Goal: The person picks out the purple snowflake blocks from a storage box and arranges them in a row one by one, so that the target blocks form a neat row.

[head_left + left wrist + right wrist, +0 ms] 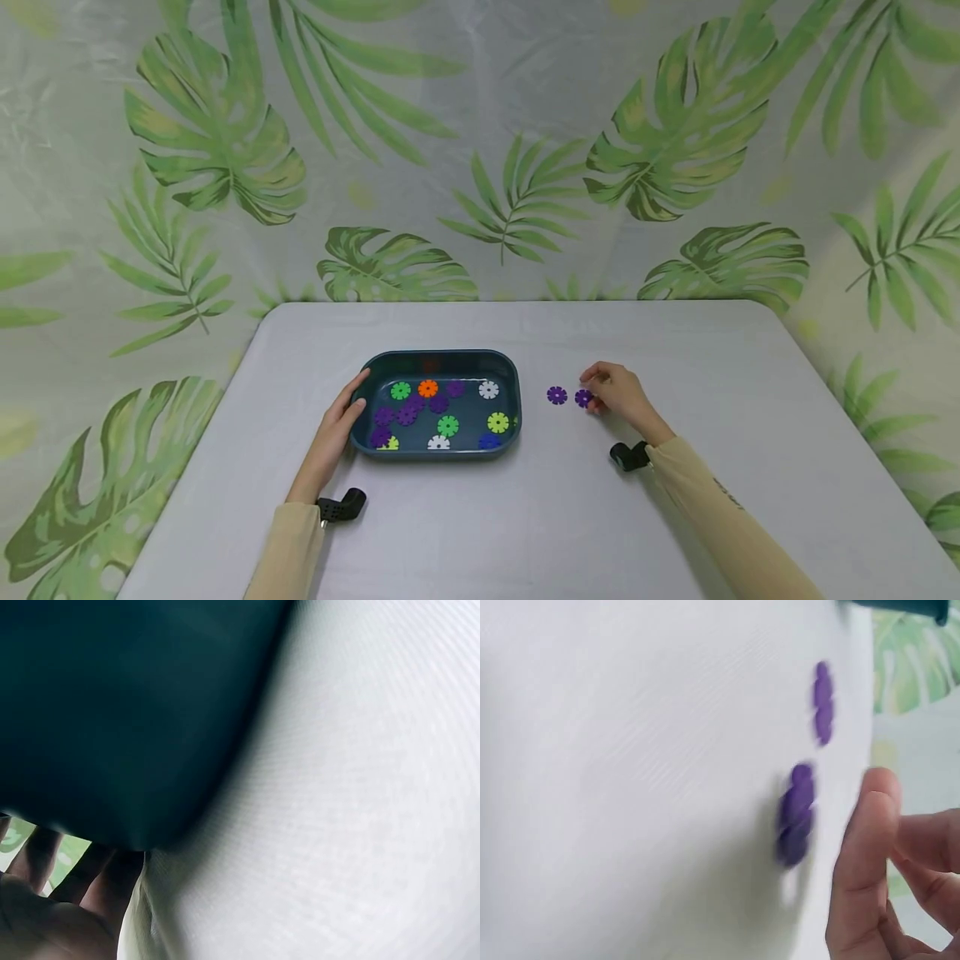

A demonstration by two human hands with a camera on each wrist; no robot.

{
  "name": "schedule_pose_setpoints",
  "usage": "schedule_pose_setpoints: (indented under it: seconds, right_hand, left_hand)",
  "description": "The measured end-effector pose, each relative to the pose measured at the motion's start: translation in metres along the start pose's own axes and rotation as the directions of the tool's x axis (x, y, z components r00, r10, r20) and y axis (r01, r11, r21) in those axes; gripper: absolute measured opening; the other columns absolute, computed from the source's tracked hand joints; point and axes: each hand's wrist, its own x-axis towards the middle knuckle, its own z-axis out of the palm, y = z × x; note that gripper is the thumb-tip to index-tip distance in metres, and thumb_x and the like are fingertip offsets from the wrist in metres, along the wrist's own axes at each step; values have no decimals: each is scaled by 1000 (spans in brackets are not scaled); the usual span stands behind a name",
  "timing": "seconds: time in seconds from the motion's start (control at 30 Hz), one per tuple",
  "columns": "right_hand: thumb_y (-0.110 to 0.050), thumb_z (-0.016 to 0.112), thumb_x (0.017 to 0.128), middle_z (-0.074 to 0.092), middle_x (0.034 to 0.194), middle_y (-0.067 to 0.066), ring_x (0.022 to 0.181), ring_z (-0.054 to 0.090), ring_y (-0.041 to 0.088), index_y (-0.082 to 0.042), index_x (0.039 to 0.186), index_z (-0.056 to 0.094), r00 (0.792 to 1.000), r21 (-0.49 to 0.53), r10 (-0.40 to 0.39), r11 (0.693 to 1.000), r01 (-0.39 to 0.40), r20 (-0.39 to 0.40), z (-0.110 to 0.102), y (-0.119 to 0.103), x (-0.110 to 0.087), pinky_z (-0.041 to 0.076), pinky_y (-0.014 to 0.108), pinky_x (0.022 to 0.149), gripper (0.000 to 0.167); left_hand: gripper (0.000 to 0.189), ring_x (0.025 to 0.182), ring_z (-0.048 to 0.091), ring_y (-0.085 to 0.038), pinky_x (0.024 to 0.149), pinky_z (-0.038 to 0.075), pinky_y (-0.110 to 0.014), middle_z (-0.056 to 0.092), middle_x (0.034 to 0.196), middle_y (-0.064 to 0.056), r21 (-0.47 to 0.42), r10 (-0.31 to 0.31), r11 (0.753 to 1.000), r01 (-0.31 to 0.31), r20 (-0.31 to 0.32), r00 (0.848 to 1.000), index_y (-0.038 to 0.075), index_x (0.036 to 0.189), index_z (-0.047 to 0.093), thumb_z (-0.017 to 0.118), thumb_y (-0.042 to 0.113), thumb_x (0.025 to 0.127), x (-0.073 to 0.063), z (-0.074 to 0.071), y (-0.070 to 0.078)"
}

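Note:
A dark teal tray [442,456] holds several notched plastic discs, such as a green disc [401,391], an orange disc [427,388] and a white disc [488,390]. My left hand [333,433] holds the tray by its left side, with the thumb at the rim. In the left wrist view its fingers [97,881] reach along the tray's outer wall. Right of the tray lie two purple discs, the nearer-to-tray disc [557,395] and the other disc [799,814]. My right hand [617,393] hovers beside that other disc, fingers loosely bent, with nothing between them in the right wrist view.
A white cloth covers the table [525,533]. Behind it hangs a leaf-patterned curtain [525,100]. Each wrist wears a black camera, the left camera [343,505] near the tray's front corner and the right camera [628,456] close over the table.

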Motion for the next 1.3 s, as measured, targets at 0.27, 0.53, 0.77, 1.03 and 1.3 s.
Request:
schedule_pose_setpoints:
  seconds: [0.27, 0.53, 0.77, 1.03, 1.3]
  right_hand:
    - [-6, 50, 98, 55, 107, 27, 68, 62, 18, 13, 115, 55, 991, 236, -99, 969, 75, 92, 19, -52, 5, 56, 29, 65, 25]
    - [-9, 51, 98, 56, 112, 29, 75, 63, 26, 10, 119, 55, 955, 322, -163, 943, 78, 247, 61, -103, 14, 55, 29, 67, 29]
    - [-10, 51, 99, 57, 116, 28, 82, 65, 30, 9, 119, 56, 937, 270, -110, 963, 18, 330, 100, -122, 28, 56, 35, 71, 29]
    - [-7, 51, 98, 60, 114, 25, 78, 67, 30, 7, 117, 58, 935, 147, -4, 988, -52, 355, 125, -129, 37, 56, 36, 69, 25]
    - [-3, 50, 95, 61, 111, 18, 78, 68, 33, 4, 115, 62, 938, 41, 48, 997, -66, 343, 139, -126, 43, 57, 34, 65, 24]
  left_hand:
    - [48, 144, 10, -27, 114, 8, -51, 21, 156, -10, 8, 2, 1000, -2, -6, 1000, 8, 151, 30, 40, 14, 104, 1, 0, -1]
    - [49, 144, 10, -27, 114, 8, -52, 20, 156, -9, 17, 0, 1000, 1, -13, 1000, 10, 151, 29, 40, 17, 104, 1, 0, -2]
    - [48, 144, 11, -26, 114, 8, -51, 21, 156, -9, 13, -5, 1000, 5, -23, 1000, 10, 151, 30, 39, 13, 104, 2, 1, -3]
    - [48, 144, 11, -25, 114, 8, -51, 21, 156, -8, 10, -4, 1000, 4, -23, 1000, 11, 151, 30, 39, 14, 104, 3, 1, -4]
    - [48, 144, 11, -25, 114, 8, -51, 22, 156, -7, 14, 12, 1000, -11, -20, 1000, 11, 151, 30, 39, 14, 104, 2, 0, -6]
